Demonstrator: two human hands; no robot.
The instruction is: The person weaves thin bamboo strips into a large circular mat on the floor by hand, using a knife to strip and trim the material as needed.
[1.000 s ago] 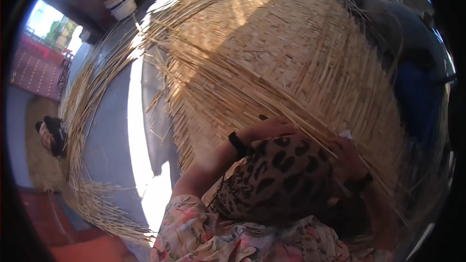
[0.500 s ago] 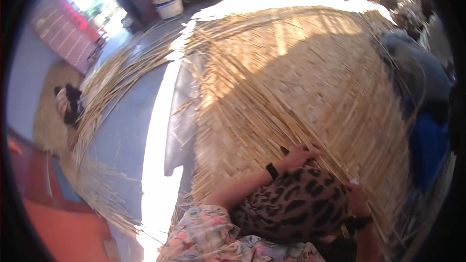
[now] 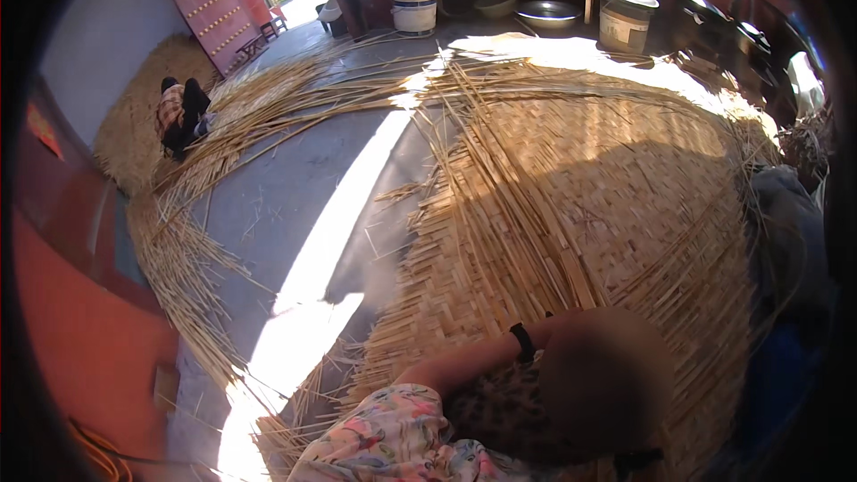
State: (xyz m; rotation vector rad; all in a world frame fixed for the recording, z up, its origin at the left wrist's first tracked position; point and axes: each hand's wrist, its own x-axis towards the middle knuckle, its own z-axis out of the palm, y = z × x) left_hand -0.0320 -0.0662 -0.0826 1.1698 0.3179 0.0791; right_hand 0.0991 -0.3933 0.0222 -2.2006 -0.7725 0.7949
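A large woven mat (image 3: pixel 625 183) of pale flat strips spreads under and ahead of me. Across its left part lies a bundle of long loose reed strips (image 3: pixel 527 214), pointing toward my hands. My left hand (image 3: pixel 561 328) is low over the mat at the near end of these strips, with a dark band on its wrist. A blurred brownish round patch hides its fingers. The same patch covers my right hand; only a dark wristband (image 3: pixel 638 461) shows near the lower edge. What either hand holds is hidden. Leopard-print cloth (image 3: pixel 495 402) shows below my left forearm.
Loose reeds (image 3: pixel 268 125) cross the grey floor (image 3: pixel 295 187) at left. A person (image 3: pixel 183 116) sits on another mat at far left. White buckets (image 3: pixel 413 9), a metal basin (image 3: pixel 547 13) and a lidded bin (image 3: pixel 625 18) stand at the back. Dark cloth (image 3: pixel 786 223) lies right.
The view has shifted, bringing more of the doorway and back wall in. My hands, clear before at the strips on the mat, are now mostly behind the blurred patch.
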